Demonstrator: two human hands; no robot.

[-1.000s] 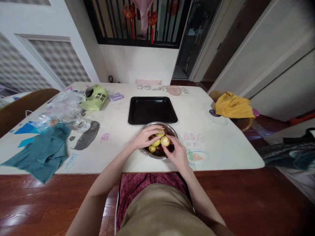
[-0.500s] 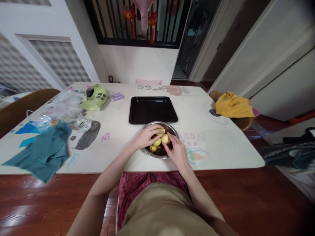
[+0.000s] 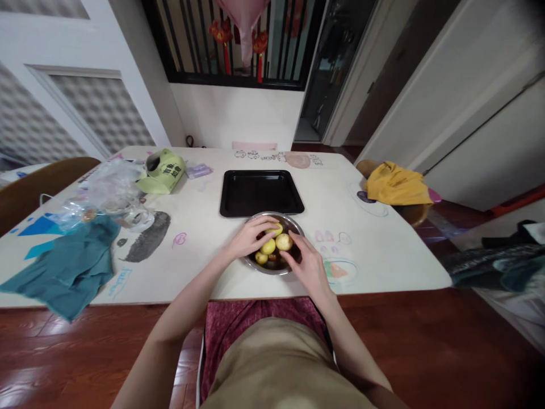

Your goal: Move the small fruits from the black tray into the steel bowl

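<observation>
The pale fruit is in the metal bowl, at its right side, above the bowl's floor. The right grip is narrow: thumb at the near side, fingers at the far right side, with the pale fruit between them. The left grip is curved over the yellow fruit at the far side of the bowl; whether it is closed firmly cannot be told.

Handling, as judged: each fruit is light, firm and rounded, with little give. The skin is probably smooth and may slip if wet; moisture cannot be confirmed. Hard pressure or a drop could bruise it. Hold the pale fruit across its widest part, thumb opposite fingers, using the pads rather than the nails.

The bowl appears thin-walled and rigid; its hold point is the rim. It stands on the tabletop, at the near edge of the black tray.
</observation>
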